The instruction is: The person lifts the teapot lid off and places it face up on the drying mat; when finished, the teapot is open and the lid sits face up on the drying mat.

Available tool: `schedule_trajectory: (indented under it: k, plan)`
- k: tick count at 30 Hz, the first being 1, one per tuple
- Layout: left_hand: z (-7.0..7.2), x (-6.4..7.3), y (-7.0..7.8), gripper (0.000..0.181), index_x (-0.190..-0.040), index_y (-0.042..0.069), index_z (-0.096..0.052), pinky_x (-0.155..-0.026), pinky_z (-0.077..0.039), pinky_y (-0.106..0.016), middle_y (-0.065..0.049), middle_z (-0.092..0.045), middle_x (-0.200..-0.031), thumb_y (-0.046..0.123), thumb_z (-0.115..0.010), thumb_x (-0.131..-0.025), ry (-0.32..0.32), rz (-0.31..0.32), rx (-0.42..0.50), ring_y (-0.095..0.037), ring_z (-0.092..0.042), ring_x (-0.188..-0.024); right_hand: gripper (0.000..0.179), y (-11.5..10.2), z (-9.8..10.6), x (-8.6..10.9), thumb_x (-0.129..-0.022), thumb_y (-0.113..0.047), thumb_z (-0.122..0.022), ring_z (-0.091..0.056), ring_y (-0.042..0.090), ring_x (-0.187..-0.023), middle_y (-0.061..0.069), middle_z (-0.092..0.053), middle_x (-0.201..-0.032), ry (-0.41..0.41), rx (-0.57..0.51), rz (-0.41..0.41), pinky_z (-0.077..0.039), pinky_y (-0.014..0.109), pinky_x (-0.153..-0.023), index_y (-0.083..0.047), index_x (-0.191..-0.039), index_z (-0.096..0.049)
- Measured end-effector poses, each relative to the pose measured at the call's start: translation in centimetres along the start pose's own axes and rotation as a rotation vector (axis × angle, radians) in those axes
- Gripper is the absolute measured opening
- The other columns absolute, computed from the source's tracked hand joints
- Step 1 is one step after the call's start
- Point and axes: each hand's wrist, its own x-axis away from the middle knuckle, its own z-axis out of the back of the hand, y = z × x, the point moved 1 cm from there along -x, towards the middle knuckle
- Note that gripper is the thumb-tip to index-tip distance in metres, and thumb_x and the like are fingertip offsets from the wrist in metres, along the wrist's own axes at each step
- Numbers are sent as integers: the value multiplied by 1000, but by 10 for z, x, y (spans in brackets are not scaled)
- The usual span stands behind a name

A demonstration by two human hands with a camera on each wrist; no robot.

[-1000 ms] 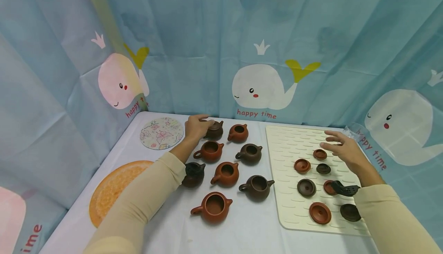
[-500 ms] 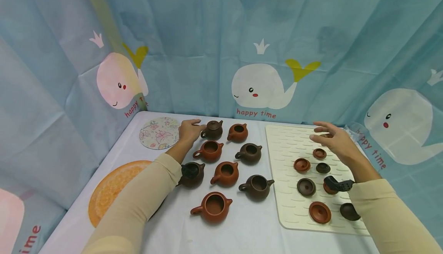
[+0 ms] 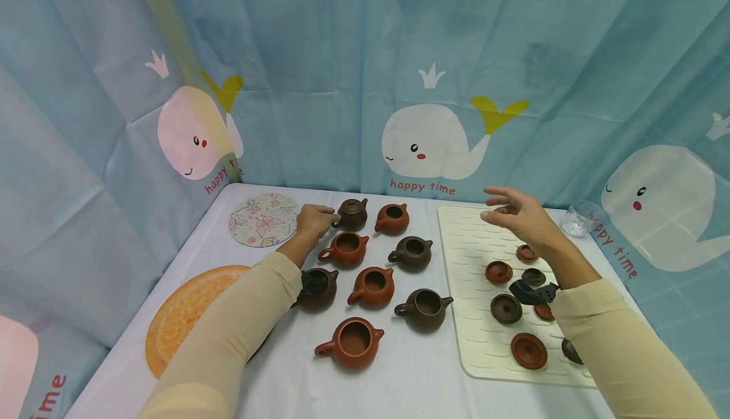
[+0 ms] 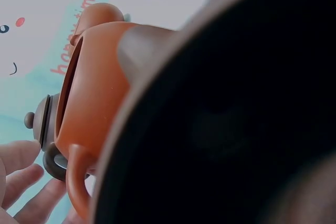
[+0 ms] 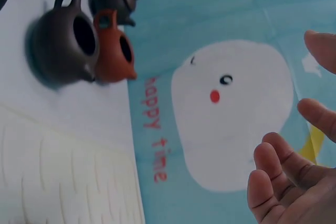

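In the head view my left hand [image 3: 313, 221] is beside the handle of a small dark brown teapot [image 3: 352, 214], the only one seen with its lid on. The left wrist view shows relaxed fingers [image 4: 37, 198] close to that teapot's handle, with a red-brown teapot [image 4: 100, 77] in front. Several lidless red and dark teapots, among them a red one [image 3: 346, 250] and a dark one [image 3: 412, 253], stand in rows. My right hand [image 3: 521, 216] hovers over the far part of a cream mat [image 3: 464, 317], fingers apart, nothing in it. Several loose lids, including a red lid [image 3: 499, 272], lie on the mat.
A flowered round mat [image 3: 265, 219] and an orange round mat [image 3: 188, 311] lie on the left of the white table. A clear cup [image 3: 578, 218] stands at the back right. Behind the table hangs a blue whale-print curtain [image 3: 319, 77].
My left hand has drawn back leftward from the lidded dark teapot and come slightly nearer. My right hand has moved left across the mat, bringing the clear cup into fuller view.
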Motion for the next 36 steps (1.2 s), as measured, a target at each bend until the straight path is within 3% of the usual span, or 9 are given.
schedule_trajectory:
  k: [7,15,24,36]
  plan:
    - [-4,-5,-3,21,-107,12,-75,-56,-46,-30,-7,-68,-104,21,-72,-88,-1,31,-37,-23,-56,-81,67,-13,-19,-20,-90,-32,-70,-49,33,-115,17,-45,-136,-34,-32,13,-39,54,-93,-15,-147,-40]
    - [-6,-6,-6,18,-104,10,-76,-60,-47,-32,-9,-67,-107,18,-71,-89,-26,-1,-79,-24,-55,-86,64,-19,-39,-43,-88,-28,-73,-51,33,-114,20,-46,-134,-55,-77,34,-42,52,-90,-12,-144,-45]
    - [-4,-10,-5,16,-102,11,-76,-53,-45,-30,-8,-68,-98,18,-71,-89,-24,17,-100,-23,-54,-75,62,-31,-73,-70,-89,-23,-72,-51,35,-114,20,-50,-129,-86,-90,58,-41,55,-92,-14,-144,-45]
    - [-6,-13,-3,19,-107,12,-75,-56,-45,-31,-8,-67,-104,21,-69,-91,-31,44,-121,-24,-54,-79,55,-32,-116,-98,-87,-28,-73,-57,29,-103,13,-55,-119,-96,-72,101,-47,52,-84,-18,-137,-53]
